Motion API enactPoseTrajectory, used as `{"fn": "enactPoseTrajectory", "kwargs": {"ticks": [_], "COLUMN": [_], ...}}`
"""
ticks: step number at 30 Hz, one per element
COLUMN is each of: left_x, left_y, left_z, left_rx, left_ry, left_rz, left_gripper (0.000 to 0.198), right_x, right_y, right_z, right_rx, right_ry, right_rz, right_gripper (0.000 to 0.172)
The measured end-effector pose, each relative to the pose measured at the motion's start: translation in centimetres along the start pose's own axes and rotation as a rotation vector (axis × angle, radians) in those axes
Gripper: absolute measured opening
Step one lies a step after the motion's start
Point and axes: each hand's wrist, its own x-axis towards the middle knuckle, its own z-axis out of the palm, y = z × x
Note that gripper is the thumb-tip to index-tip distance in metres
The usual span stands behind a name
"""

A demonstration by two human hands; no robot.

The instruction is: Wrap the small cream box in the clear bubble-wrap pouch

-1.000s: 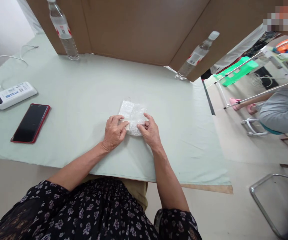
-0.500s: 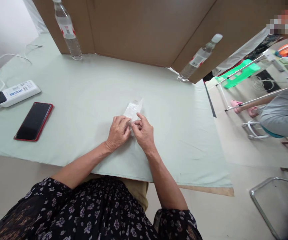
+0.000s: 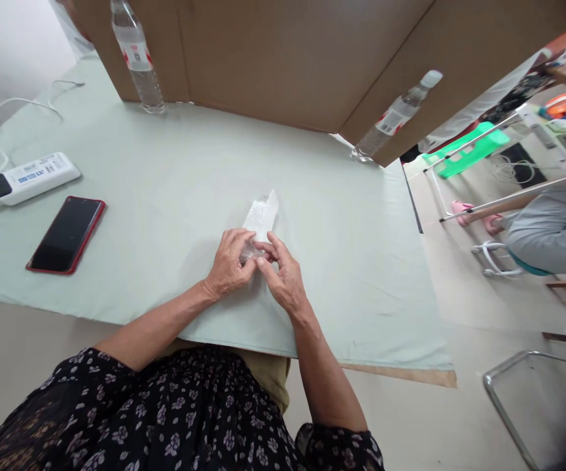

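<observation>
Head view: left hand [image 3: 232,261] is curling around folded bubble wrap [image 3: 262,216], pinching its near end — right hand [image 3: 283,271] is half-curling, fingertips meeting the wrap, grip unclear. Wrap is extending just beyond both hands — red-cased smartphone [image 3: 67,234] is lying well left of them.

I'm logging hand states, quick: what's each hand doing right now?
Left hand: closed, holding the bubble wrap at its near end.
Right hand: partly curled at that same end; whether it grips cannot be told.
</observation>
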Motion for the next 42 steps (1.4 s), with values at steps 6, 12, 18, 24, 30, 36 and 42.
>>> {"fn": "enactPoseTrajectory", "kwargs": {"ticks": [6,12,18,24,30,36,42], "left_x": [0.3,0.4,0.4,0.2,0.0,0.0,0.1], "left_y": [0.1,0.1,-0.2,0.0,0.3,-0.4,-0.5], "left_z": [-0.7,0.1,0.6,0.7,1.0,1.4,1.4], "left_rx": [-0.146,-0.096,-0.068,-0.079,-0.068,-0.052,-0.065], "left_ry": [-0.009,0.032,0.040,0.017,0.021,0.017,0.003], "left_rz": [-0.097,-0.132,-0.135,-0.168,-0.120,-0.120,-0.112], "left_gripper": [0.038,0.033,0.035,0.038,0.030,0.024,0.023], "right_x": [0.2,0.9,1.2,1.4,1.5,3.8,7.6], "right_y": [0.1,0.4,0.3,0.1,-0.1,1.0,2.4], "right_z": [-0.4,0.4,-0.2,-1.1,-2.6,-3.0,-2.3], "right_rx": [-0.114,-0.438,-0.479,-0.465,-0.342,-0.116,-0.218], "right_ry": [-0.031,-0.032,-0.118,-0.149,-0.210,-0.038,-0.051], "right_rz": [-0.013,-0.153,-0.165,-0.158,-0.141,0.107,0.203], "right_gripper": [0.053,0.060,0.066,0.064,0.062,0.048,0.050]}}
